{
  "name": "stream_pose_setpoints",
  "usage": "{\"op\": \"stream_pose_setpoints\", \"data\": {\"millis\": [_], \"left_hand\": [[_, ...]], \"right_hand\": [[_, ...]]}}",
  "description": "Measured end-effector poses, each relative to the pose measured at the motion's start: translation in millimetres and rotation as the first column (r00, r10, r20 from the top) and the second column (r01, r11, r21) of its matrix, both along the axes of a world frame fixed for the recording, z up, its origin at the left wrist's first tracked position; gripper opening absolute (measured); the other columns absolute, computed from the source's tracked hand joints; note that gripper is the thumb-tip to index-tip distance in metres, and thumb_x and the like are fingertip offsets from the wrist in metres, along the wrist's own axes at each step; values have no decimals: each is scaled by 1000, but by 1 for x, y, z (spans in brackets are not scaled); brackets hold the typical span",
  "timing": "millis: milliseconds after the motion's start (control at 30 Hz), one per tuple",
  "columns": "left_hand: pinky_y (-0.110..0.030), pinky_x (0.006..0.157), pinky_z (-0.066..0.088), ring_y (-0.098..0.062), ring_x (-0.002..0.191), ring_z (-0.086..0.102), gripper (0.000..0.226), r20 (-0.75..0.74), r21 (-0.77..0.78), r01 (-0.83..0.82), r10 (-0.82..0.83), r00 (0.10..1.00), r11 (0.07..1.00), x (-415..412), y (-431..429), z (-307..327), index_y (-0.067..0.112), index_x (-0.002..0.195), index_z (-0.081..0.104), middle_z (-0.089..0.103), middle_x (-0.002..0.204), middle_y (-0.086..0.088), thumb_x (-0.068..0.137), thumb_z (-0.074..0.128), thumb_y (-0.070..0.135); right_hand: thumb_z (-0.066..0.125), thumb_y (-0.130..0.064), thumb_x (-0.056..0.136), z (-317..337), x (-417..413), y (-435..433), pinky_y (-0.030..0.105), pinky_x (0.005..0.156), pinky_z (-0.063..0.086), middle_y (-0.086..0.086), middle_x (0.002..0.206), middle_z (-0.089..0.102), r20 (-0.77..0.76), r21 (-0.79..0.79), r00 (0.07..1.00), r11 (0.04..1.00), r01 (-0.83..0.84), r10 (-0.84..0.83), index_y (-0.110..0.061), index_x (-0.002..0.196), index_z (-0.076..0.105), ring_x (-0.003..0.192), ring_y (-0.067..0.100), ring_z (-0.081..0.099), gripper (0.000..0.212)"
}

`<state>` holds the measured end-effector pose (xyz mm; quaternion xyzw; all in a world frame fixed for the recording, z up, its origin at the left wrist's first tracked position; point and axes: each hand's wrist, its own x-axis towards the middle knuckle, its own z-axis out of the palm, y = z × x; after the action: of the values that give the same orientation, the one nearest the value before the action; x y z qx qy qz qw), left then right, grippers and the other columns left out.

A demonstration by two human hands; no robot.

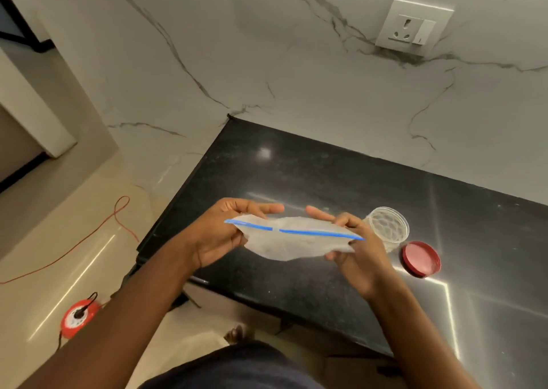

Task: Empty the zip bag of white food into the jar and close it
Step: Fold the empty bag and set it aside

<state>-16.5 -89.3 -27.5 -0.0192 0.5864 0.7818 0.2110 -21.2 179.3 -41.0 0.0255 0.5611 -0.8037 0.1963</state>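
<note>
A clear zip bag with a blue zip strip and white food inside is held level above the black counter. My left hand grips its left end and my right hand grips its right end, thumbs near the zip. Just behind my right hand stands a clear plastic jar, lidless. Its red lid lies flat on the counter to the right of the jar.
A marble wall with a socket rises behind the counter. The counter's left edge drops to a pale floor, where a red cable reel and an orange cord lie.
</note>
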Motion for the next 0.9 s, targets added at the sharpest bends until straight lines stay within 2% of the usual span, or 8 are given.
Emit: {"op": "stream_pose_setpoints", "data": {"millis": [100, 167, 233, 300, 433, 567, 700, 900], "left_hand": [[-50, 91, 64, -40, 129, 66, 30, 152, 217, -151, 119, 981, 964, 13, -3, -12, 14, 110, 83, 70, 140, -15, 99, 56, 3], [-66, 100, 55, -50, 132, 61, 44, 298, 411, -227, 105, 949, 883, 25, -10, -20, 11, 137, 68, 63, 145, -26, 96, 62, 24], [-73, 102, 49, -56, 129, 60, 64, 393, 424, -218, 39, 919, 879, 39, -11, -24, 7, 140, 63, 62, 141, -32, 90, 73, 46], [-66, 98, 56, -51, 125, 65, 62, 388, 297, -136, 11, 922, 945, 50, -4, -27, 3, 135, 68, 69, 133, -29, 89, 82, 41], [-43, 83, 67, -37, 111, 76, 59, 325, 74, -245, 209, 922, 967, 51, 12, -26, 5, 136, 66, 77, 122, -21, 80, 85, 7], [-44, 83, 66, -29, 104, 79, 60, 175, -11, -451, 446, 878, 892, 47, 11, -29, 14, 129, 71, 80, 116, -11, 73, 91, 15], [-45, 83, 67, -25, 102, 80, 64, 157, -29, -513, 510, 846, 858, 52, 10, -33, 17, 126, 71, 82, 110, -6, 67, 96, 21], [-41, 84, 66, -25, 101, 80, 41, 276, 40, -532, 502, 819, 846, 56, -23, -38, 18, 125, 73, 82, 111, -10, 86, 85, 24]], "right_hand": [[55, 1, 91, -14, 4, -7, 27, 53, 60, 17, 126, 76, 55, -125, 996, 989, 76, -70, -17, 54, 59, 93, 31, 79, 42], [50, 10, 91, -23, 6, -10, 28, 50, 59, 17, 121, 77, 35, -67, 998, 996, 55, -53, -16, 51, 56, 88, 31, 79, 48], [42, 15, 90, -31, 7, -12, 33, 51, 59, 16, 119, 78, 6, 51, 1000, 999, 19, -20, -15, 49, 55, 93, 38, 77, 53], [40, 12, 87, -29, 7, -16, 39, 62, 61, 12, 118, 79, -53, 122, 998, 992, -13, 19, -14, 51, 60, 107, 45, 72, 48], [50, -24, 104, -23, 0, -23, 48, 87, 61, 17, 129, 73, 14, -28, 992, 991, 128, -127, -8, 121, 73, 121, 44, 67, 33], [57, -64, 97, -30, 15, -38, 60, 110, 45, 17, 153, 56, 157, -394, 988, 917, 67, -5, -14, 156, 43, 140, 40, 55, 79], [67, -46, 98, -37, 35, -86, 60, 113, 45, 20, 155, 52, 14, -346, 997, 936, -62, 71, -17, 158, 39, 143, 41, 51, 73], [66, -4, 100, -38, 16, -155, 49, 96, 61, 8, 130, 74, -95, -18, 980, 985, 174, -175, -18, 146, 56, 121, 34, 70, 50]]}}
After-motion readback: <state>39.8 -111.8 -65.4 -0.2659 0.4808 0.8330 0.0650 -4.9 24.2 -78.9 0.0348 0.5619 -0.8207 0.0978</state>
